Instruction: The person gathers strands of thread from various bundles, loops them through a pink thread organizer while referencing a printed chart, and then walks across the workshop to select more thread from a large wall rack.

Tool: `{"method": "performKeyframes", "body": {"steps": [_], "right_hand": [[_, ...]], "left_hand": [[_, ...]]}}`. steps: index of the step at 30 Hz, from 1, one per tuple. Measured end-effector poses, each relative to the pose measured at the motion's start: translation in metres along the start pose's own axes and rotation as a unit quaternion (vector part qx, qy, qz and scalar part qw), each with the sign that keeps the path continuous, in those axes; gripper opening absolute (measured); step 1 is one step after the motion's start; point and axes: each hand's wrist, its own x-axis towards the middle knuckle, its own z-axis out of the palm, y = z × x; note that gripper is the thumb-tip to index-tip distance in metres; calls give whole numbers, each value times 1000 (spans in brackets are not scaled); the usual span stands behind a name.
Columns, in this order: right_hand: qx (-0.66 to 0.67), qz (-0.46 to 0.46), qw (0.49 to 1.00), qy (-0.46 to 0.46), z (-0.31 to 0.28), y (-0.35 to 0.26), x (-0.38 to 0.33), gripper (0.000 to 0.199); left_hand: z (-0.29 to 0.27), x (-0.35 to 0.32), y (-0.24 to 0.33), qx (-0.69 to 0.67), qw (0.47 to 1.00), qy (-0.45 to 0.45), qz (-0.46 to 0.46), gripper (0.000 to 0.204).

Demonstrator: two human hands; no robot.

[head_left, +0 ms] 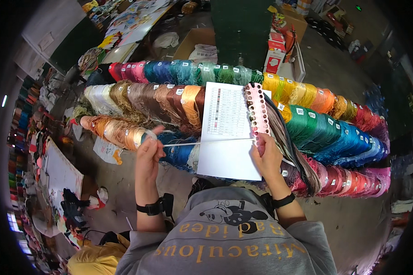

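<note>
With fingers of the left hand (148,147) loosely curled on the white strand (190,144), holds it taut leftward from the punched pink card (259,114), pinched at its near end by the right hand (268,157), seemingly to steady it against the pull, over the white sheet (229,160) on coloured skeins (307,120).

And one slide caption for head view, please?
Thin white strand between left hand and right hand, over white paper sheet, amid multicoloured thread skeins.

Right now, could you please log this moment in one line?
left hand: holds white strand; right hand: holds pink holed card; beneath: white sheet over thread skeins
</note>
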Motion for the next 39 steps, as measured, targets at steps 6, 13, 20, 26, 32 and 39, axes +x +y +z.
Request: {"method": "performKeyframes", "body": {"steps": [6,13,20,26,32,39], "right_hand": [[69,76,991,-84,-15,-2,-3,39],[-38,-30,999,-11,-28,-13,-17,58],[-48,-2,999,-24,-25,-11,-20,59],[223,74,961,144,-105,4,-5,44],[280,72,825,485,-279,32,-23,33],[-325,-57,825,460,-290,12,-44,31]], "left_hand": [[-18,15,-15,397,915,47,-50,27],[50,18,-42,387,918,-84,23,23],[67,30,-80,405,906,-124,-17,18],[55,33,-91,338,933,-123,-15,14],[63,30,-88,302,949,-91,26,14],[87,48,-74,176,971,-160,5,11]]}}
